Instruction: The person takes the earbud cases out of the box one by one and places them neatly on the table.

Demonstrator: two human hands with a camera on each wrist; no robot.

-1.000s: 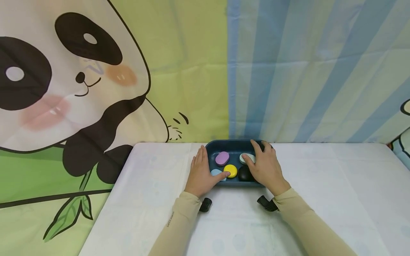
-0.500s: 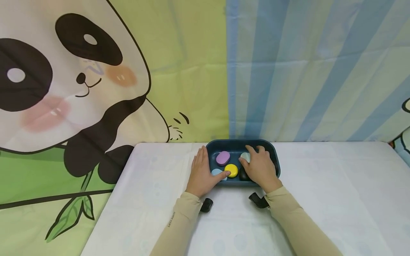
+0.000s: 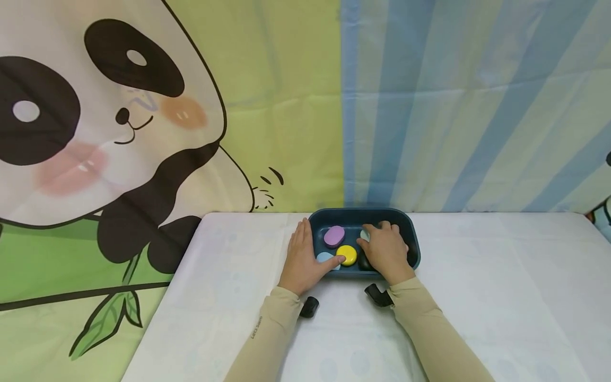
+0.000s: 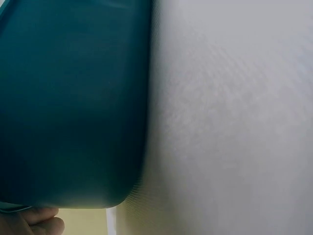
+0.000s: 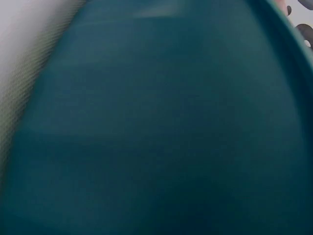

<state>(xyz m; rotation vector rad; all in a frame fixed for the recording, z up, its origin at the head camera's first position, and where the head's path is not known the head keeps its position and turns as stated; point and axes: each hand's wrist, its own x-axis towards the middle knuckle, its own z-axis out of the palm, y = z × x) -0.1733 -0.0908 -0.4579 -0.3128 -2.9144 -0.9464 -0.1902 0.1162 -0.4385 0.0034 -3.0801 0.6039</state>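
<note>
My left hand (image 3: 302, 260) lies along the left end of a dark blue tub (image 3: 414, 239), fingers straight against its wall, thumb reaching in over a light blue piece (image 3: 322, 257) to the edge of a yellow round piece (image 3: 349, 254). Inside the tub's right half, my right hand (image 3: 385, 248) grips a pale mint piece (image 3: 365, 234) between thumb and curled fingers; most of that piece is hidden. Below this hand a black rounded piece (image 3: 364, 262) partly shows. A smooth purple oval (image 3: 334, 236) lies at the back left inside. Both wrist views show mostly the tub's outer wall.
The tub stands on a white table (image 3: 487, 286) at its back edge, against a hanging cloth (image 3: 439, 106) with blue stripes and a printed panda (image 3: 138, 132). Black curved devices (image 3: 309, 306) stick out at both wrists.
My right hand has come off the tub's far right rim and moved left and down into the tub, its fingers closing over the mint piece. The left hand stays put.
</note>
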